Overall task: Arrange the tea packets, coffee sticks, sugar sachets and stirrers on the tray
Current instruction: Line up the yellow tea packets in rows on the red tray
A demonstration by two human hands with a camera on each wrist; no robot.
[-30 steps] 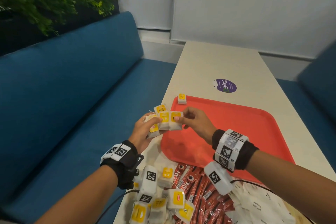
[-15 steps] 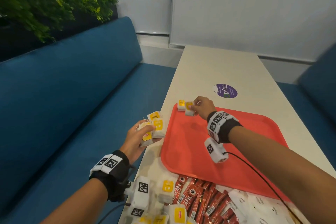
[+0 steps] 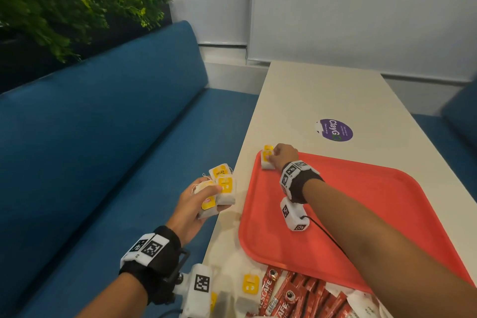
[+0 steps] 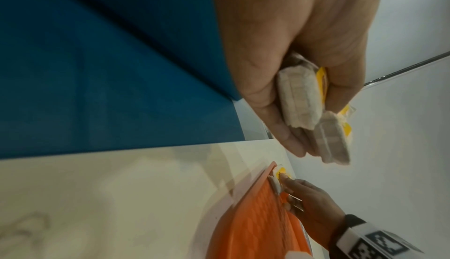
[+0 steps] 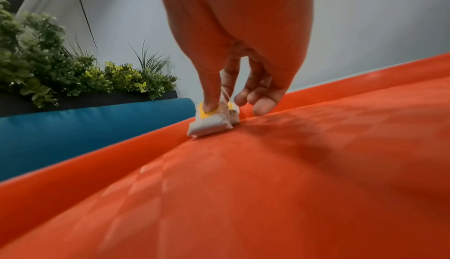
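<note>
- We take the tray (image 3: 335, 214) as landmark: red, on the bench (image 3: 322, 95), its near edge toward us.
- Right hand (image 3: 282, 156) sits at the tray's far left corner, thumb tip pressing a tea packet (image 3: 267, 160) onto the tray floor; the other fingers curl just beside the packet. Pinched or only pressed, we cannot tell.
- Right wrist view: that packet (image 5: 209, 125) lies flat against the tray's far rim, yellow tag up, a second packet tucked right behind it, touching.
- Left hand (image 3: 192, 210) is off the tray's left edge, over the bench edge, grasping a bunch of tea packets (image 3: 223, 190) fanned upward, yellow tags showing, one reading RELAX.
- Left wrist view: fingers (image 4: 275, 120) and thumb wrap round the bunch (image 4: 299, 97); one packet sticks out past the fingertips.
- Near the tray's near left corner, on the bench: loose tea packets (image 3: 249, 289), white with yellow tags.
- Just beside those, along the tray's near edge: red coffee sticks (image 3: 296, 297) in a heap, some touching the tray rim.
- Right of the sticks, still at the near edge: white sugar sachets (image 3: 366, 304), partly hidden under the right forearm.
- Beyond the tray's far edge: purple round sticker (image 3: 334, 129) on the bench.
- Left of the tray, past the bench: blue sofa (image 3: 103, 150), green plants (image 3: 64, 0) behind it.
</note>
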